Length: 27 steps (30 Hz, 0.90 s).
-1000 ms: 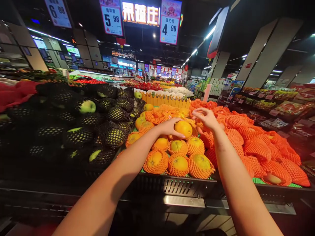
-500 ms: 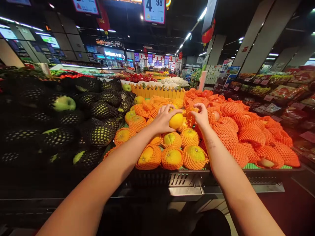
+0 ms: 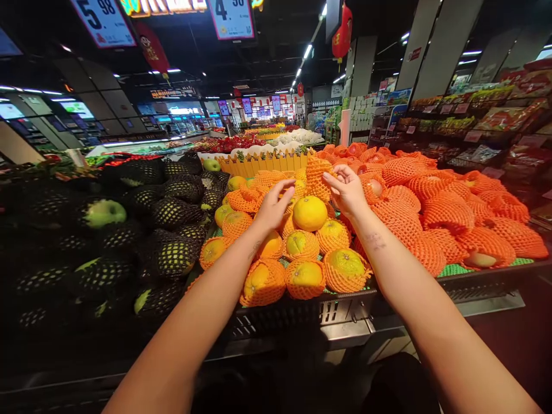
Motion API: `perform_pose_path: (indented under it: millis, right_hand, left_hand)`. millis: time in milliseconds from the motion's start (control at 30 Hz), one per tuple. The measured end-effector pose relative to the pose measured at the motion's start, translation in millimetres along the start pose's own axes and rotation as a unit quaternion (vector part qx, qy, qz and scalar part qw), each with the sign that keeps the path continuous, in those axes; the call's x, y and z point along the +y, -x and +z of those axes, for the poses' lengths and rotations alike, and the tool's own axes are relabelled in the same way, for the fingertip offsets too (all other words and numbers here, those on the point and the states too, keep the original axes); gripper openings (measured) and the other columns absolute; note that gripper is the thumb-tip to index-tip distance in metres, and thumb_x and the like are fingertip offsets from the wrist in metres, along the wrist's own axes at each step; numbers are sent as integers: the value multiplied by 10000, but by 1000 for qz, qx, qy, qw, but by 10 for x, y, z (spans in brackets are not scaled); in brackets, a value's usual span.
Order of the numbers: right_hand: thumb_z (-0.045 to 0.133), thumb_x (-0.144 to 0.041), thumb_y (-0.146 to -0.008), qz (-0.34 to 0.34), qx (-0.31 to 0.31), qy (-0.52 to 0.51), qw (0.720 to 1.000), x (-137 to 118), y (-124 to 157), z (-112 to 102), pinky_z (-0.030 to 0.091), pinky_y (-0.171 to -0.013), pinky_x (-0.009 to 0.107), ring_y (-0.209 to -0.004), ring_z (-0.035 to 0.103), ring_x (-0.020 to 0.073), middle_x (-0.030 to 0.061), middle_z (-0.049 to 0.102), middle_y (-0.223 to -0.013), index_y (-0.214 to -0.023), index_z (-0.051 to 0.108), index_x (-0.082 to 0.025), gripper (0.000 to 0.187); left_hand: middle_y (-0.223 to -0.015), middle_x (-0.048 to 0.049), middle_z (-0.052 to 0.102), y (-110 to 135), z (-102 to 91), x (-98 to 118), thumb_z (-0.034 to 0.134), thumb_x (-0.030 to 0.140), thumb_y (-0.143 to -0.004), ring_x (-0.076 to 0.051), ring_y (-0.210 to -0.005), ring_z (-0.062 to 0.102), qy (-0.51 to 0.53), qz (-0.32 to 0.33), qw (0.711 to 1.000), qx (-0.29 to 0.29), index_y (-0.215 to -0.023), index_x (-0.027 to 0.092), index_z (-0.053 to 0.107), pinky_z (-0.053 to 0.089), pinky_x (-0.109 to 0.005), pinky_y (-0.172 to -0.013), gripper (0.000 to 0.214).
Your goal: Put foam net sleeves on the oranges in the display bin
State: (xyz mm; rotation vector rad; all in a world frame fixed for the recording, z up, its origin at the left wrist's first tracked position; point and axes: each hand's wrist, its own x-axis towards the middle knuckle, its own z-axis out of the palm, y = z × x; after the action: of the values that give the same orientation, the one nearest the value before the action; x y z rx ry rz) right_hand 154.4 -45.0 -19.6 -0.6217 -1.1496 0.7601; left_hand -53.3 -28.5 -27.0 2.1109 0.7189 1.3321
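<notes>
Orange foam-net tubular sleeve [image 3: 318, 179], long axis near upright, sits just beyond the bare round yellow-orange fruit [image 3: 309, 213]; right hand [image 3: 348, 188] grip pinches its right edge. Left hand [image 3: 275, 208], fingers parted, empty, left of fruit.

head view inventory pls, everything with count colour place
Netted oranges: many, orange, centre
Bare orange: one, golden, atop netted oranges
Foam net: one, orange, beyond bare orange
Netted apples: many, green, left
Netted fruit, kind unclear: many, reddish, right
Picket fence: one, yellow, behind netted oranges
Slotted tray: at least one, black, front
Price signs: several, white, overhead
Lanterns: several, red, overhead
Packets: many, mixed colours, far right
Left hand: one, bare, left of bare orange
Right hand: one, bare, holding foam net
</notes>
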Motion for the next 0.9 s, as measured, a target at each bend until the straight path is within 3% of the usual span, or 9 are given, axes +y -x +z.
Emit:
perform_pose_path:
  millis: [167,300,433,600,733,800,900]
  right_hand:
    - [962,-460,-449,35,-27,-72,996,-144,81,150,422,-499,169,-586,494,66,-74,476,-666,-763,503,-237,598]
    - [957,-466,-450,43,-32,-57,997,-177,118,180,465,-553,198,-606,523,80,-67,521,-671,-731,532,-232,561]
    - [940,-456,-504,27,-32,-18,999,-152,125,179,511,-670,238,-698,575,102,-44,574,-717,-730,585,-219,483]
    - [960,-449,-455,20,4,-37,999,-147,72,133,477,-616,194,-690,559,74,-37,584,-756,-691,613,-200,488]
    - [955,-517,-410,37,23,-80,996,-202,26,82,436,-543,173,-643,521,68,-48,567,-710,-666,589,-209,542]
    - [936,-563,-438,53,3,-69,996,-235,23,66,448,-565,183,-672,547,81,-37,589,-723,-679,604,-216,538]
    - [806,-686,-623,48,-56,35,997,-258,64,83,494,-683,255,-794,615,139,17,667,-826,-736,671,-222,496]
  left_hand:
    - [-1083,-107,701,-9,-22,45,646,488,-844,-235,-1036,630,60,-38,997,-3,-990,139,691,471,-357,-948,380]
    - [-1070,-109,685,20,-31,86,791,489,-712,-219,-943,638,104,-76,991,-28,-1041,142,667,501,-321,-808,494]
    - [-1058,-97,683,13,-39,62,882,366,-591,-218,-967,632,108,-59,992,-25,-1010,146,666,494,-303,-813,520]
    - [-895,-55,689,-53,-52,-21,719,198,-725,-168,-820,627,66,-33,995,68,-858,142,673,492,-268,-741,151]
    - [-873,-36,691,-79,-111,-46,604,75,-716,-132,-690,591,23,-66,984,161,-879,141,699,469,-234,-633,200]
    - [-899,-38,706,-66,-155,-33,552,44,-682,-137,-701,608,23,-73,983,167,-908,141,711,487,-238,-648,293]
    - [-983,-56,725,-32,-217,8,556,107,-684,-181,-845,658,50,-41,991,116,-911,144,719,531,-287,-782,282]
